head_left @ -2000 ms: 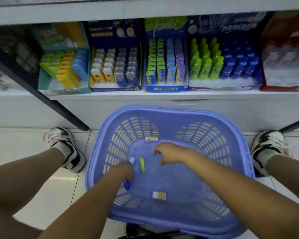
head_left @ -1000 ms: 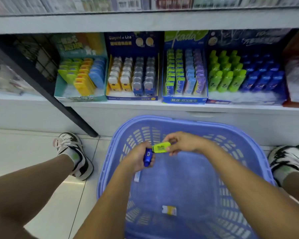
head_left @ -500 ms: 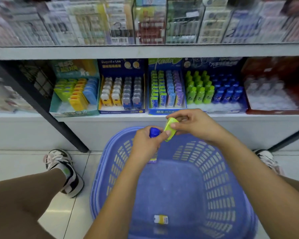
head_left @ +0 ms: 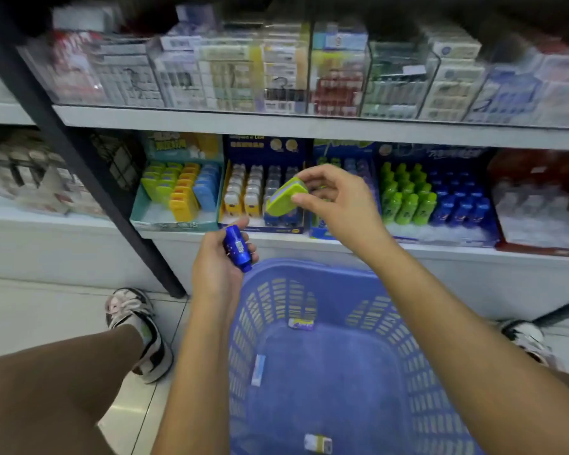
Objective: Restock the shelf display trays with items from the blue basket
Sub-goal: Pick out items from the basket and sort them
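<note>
Up near the shelf, the right hand (head_left: 337, 200) pinches a green case (head_left: 284, 198) between thumb and fingertips, in front of the display trays (head_left: 263, 224). Lower left, the left hand (head_left: 219, 261) is wrapped around a small blue bottle (head_left: 238, 248). Below both sits the blue basket (head_left: 418, 356), with three small packets on its floor.

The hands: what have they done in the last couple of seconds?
The left hand picked a blue bottle out of the blue basket and the right hand a green item; both rose to the shelf trays. Three small packs, such as the purple one, stayed in the basket, and the trays look unchanged.
</note>
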The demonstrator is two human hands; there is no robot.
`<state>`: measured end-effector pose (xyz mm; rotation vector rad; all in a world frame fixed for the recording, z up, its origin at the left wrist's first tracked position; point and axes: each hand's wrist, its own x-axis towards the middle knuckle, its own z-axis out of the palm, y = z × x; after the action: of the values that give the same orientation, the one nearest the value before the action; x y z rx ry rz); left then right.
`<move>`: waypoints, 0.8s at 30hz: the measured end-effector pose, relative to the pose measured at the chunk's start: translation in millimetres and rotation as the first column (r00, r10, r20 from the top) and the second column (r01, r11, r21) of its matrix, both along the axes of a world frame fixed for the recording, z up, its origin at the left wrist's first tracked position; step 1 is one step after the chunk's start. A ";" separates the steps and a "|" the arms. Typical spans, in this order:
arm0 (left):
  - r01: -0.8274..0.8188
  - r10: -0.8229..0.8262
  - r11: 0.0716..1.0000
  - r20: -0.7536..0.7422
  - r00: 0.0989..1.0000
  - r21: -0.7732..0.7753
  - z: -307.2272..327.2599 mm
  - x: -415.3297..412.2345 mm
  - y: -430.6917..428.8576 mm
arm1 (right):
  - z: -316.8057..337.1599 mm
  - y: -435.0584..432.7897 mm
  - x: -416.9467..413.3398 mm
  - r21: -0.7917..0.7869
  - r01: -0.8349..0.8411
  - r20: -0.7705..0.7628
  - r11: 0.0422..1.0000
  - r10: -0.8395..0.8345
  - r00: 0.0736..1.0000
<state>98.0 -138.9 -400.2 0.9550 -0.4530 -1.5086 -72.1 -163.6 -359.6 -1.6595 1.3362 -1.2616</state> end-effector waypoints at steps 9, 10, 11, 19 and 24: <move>-0.310 0.305 0.951 0.176 0.936 0.006 -24.4 100.7 -4.4 | 5.5 -90.0 176.3 -0.072 -0.116 -0.219 0.991 0.097 0.971; -0.331 0.323 0.944 0.212 0.922 0.001 -28.5 108.1 -3.6 | 3.4 -100.1 191.4 -0.069 -0.122 -0.276 0.990 0.099 0.956; -0.349 0.339 0.937 0.222 0.914 0.007 -31.8 114.3 -3.4 | 0.4 -109.2 203.8 -0.062 -0.126 -0.345 0.990 0.097 0.933; -0.440 0.428 0.896 0.150 0.891 0.055 -48.1 147.9 -7.0 | -16.9 -139.6 244.9 0.008 -0.144 -0.741 0.990 0.102 0.663; -0.430 0.429 0.898 0.023 0.903 0.092 -49.8 153.8 -9.4 | -13.2 -144.9 249.2 0.049 -0.119 -0.801 0.992 0.111 0.588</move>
<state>251.8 -148.4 -449.9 1.0522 -0.1535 -1.1321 177.0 -308.6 -372.8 -2.4242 1.6593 -0.3743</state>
